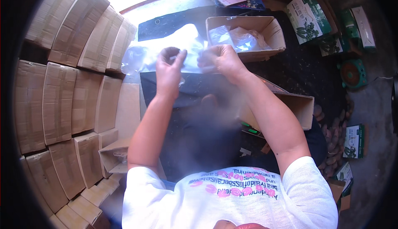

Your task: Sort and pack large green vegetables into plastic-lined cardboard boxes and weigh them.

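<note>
Both hands are raised over a dark-covered table, side by side. My left hand has its fingers curled in toward the thumb, in front of a white, shiny plastic bag; whatever lies between the fingertips is too small to make out. My right hand is closed in a pinch, its fingertips blurred, with a bit of clear plastic showing at them. Right behind that hand stands an open cardboard box with clear plastic bags inside.
Stacked cardboard boxes wall off the left side. Another open carton lies by my right forearm, beside a device with a green display. Printed green-and-white boxes and a round teal device sit at the right. A pink card lies at the back.
</note>
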A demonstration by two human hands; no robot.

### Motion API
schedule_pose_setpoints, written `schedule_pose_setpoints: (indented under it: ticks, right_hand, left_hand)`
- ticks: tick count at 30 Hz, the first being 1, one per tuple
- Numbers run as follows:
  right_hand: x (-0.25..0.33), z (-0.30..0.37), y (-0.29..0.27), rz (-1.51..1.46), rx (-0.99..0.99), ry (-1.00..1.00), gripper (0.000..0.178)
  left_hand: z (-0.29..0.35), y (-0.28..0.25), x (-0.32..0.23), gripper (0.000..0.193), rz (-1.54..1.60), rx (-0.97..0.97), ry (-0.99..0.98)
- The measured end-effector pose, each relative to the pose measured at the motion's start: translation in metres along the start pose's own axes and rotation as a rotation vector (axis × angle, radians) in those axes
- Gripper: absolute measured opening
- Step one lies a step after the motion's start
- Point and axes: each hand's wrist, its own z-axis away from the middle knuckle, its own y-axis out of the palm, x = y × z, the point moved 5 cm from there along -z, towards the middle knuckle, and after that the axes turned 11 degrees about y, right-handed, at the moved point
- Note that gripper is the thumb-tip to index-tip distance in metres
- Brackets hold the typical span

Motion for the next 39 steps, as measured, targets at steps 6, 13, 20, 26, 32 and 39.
schedule_pose_setpoints:
  ticks: [6,13,20,26,32,39]
  right_hand:
    - [0.003,0.009,0.014,0.504,-0.209,-0.236,0.022]
    - [0.006,0.021,0.012,0.477,-0.117,-0.292,0.022]
    - [-0.012,-0.002,-0.043,0.283,-0.474,-0.27,0.021]
    - [0.018,0.004,-0.115,0.661,-0.807,-0.294,0.021]
    - [0.03,0.029,-0.144,0.463,-0.715,-0.549,0.047]
    - [0.074,0.027,0.005,0.999,-0.614,-0.879,0.048]
  left_hand:
    - [0.036,0.012,0.024,0.024,0.406,0.048,-0.348]
    - [0.04,0.003,0.044,0.026,0.563,0.073,-0.567]
    - [0.039,0.004,0.027,0.034,0.785,0.136,-0.431]
    - [0.005,-0.06,0.005,0.021,0.021,-0.104,-0.138]
    - [-0.028,-0.066,-0.078,0.021,0.123,-0.109,0.233]
    - [-0.034,-0.03,-0.125,0.054,-0.723,0.204,0.356]
